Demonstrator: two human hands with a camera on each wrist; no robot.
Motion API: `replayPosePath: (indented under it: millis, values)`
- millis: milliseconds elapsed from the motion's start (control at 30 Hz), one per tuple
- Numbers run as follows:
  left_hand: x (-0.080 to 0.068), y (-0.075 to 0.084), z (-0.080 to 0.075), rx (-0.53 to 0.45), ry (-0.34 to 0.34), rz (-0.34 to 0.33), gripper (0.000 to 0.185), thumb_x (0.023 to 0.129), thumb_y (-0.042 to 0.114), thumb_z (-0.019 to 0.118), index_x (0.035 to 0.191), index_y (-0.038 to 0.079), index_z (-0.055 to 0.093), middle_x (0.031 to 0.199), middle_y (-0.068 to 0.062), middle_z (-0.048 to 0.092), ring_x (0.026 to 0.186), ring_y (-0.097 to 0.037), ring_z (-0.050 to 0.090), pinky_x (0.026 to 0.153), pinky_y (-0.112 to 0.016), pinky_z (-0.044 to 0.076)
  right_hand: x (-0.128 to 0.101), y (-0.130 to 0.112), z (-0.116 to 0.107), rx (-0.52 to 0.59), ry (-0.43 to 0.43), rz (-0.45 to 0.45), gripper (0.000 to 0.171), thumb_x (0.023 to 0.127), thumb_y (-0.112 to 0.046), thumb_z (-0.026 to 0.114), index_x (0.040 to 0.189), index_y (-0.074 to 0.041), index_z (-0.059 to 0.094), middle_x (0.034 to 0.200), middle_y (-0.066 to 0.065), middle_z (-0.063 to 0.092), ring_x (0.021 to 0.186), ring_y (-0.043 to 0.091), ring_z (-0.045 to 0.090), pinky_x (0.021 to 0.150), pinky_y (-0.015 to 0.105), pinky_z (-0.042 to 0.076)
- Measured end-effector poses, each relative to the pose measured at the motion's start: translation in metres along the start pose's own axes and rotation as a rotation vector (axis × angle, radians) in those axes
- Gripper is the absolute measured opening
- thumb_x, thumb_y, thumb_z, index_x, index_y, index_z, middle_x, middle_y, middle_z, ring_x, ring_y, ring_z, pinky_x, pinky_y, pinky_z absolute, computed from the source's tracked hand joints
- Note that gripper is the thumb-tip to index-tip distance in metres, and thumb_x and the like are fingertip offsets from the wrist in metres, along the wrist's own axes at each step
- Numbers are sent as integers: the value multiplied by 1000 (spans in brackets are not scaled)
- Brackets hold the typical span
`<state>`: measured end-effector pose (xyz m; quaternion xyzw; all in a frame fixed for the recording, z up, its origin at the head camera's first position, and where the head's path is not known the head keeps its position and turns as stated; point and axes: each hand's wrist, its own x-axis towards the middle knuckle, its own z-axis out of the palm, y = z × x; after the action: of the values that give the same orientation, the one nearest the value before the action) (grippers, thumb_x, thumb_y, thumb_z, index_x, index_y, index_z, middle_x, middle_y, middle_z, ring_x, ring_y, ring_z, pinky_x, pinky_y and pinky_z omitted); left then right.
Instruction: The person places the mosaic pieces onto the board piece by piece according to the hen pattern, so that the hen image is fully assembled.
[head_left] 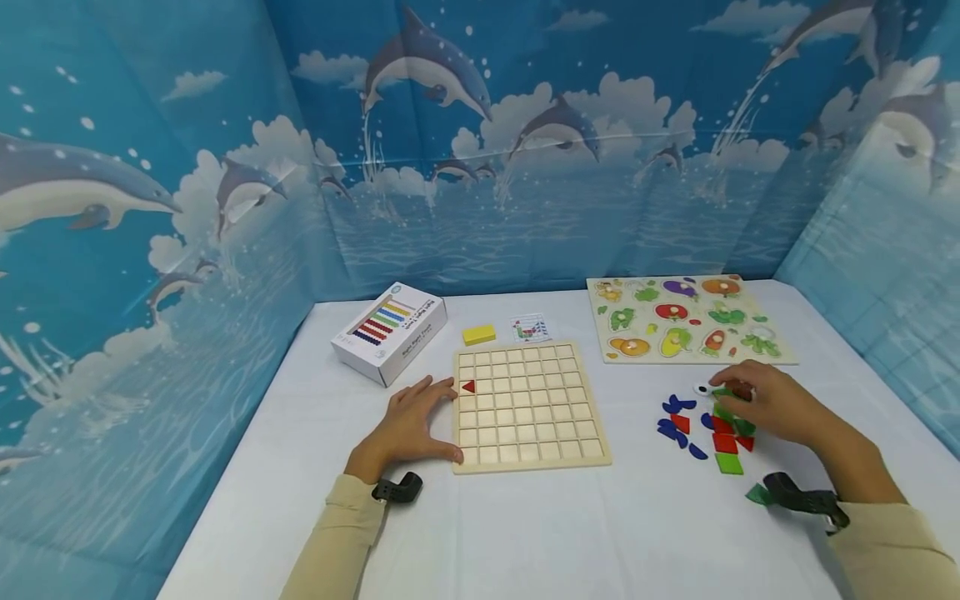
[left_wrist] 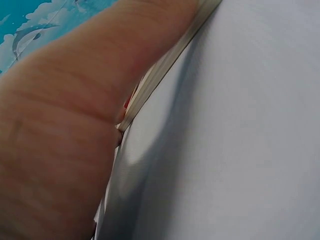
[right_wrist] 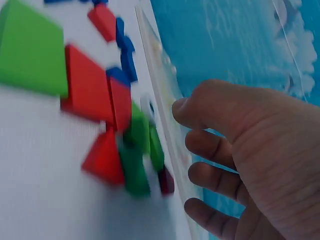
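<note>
A wooden grid board (head_left: 528, 406) lies in the middle of the white table, with one red triangle (head_left: 468, 387) in a cell at its left edge. My left hand (head_left: 412, 421) rests flat on the table, fingers and thumb touching the board's left side; the left wrist view shows only the hand (left_wrist: 60, 125) and the board's edge (left_wrist: 165, 65). My right hand (head_left: 772, 404) hovers over a pile of red, green and blue pieces (head_left: 712, 429), fingertips at a green one (head_left: 723, 392). In the right wrist view its loosely curled fingers (right_wrist: 210, 150) hold nothing above the red (right_wrist: 87, 82) and green pieces (right_wrist: 30, 50).
A white box (head_left: 388, 332), a yellow block (head_left: 478, 334) and a small card (head_left: 530, 327) lie behind the board. A vegetable peg puzzle (head_left: 686, 321) sits at the back right. One green piece (head_left: 757, 494) lies by my right wrist. Dolphin backdrop walls enclose the table.
</note>
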<state>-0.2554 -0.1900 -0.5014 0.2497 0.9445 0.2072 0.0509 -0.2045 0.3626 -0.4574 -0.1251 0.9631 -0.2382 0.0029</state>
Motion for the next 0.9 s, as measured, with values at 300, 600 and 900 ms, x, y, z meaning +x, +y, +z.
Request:
replayPosePath:
  millis: [300,600,900]
  values:
    - [-1,-2,0,-17,-4,9,104,57,82,78,142,28,51,164,8,30,153,-26,13,118,-54,11,-17,38,4,37,30,123,41,89,-12,75,126,1,62,111,21,60,99,38,54,76,51,57]
    - [-1,0,-1,-18,3,13,103,58,80,80,141,27,52,163,7,31,152,-27,15,118,-56,12,-11,46,8,-3,76,152,40,89,-10,75,124,5,60,98,17,62,91,36,55,76,54,56]
    - [-1,-2,-1,-21,8,21,103,59,79,81,142,26,51,162,5,34,152,-29,16,117,-58,14,-6,46,4,16,83,229,38,92,-9,70,123,7,54,101,25,56,93,43,53,75,55,55]
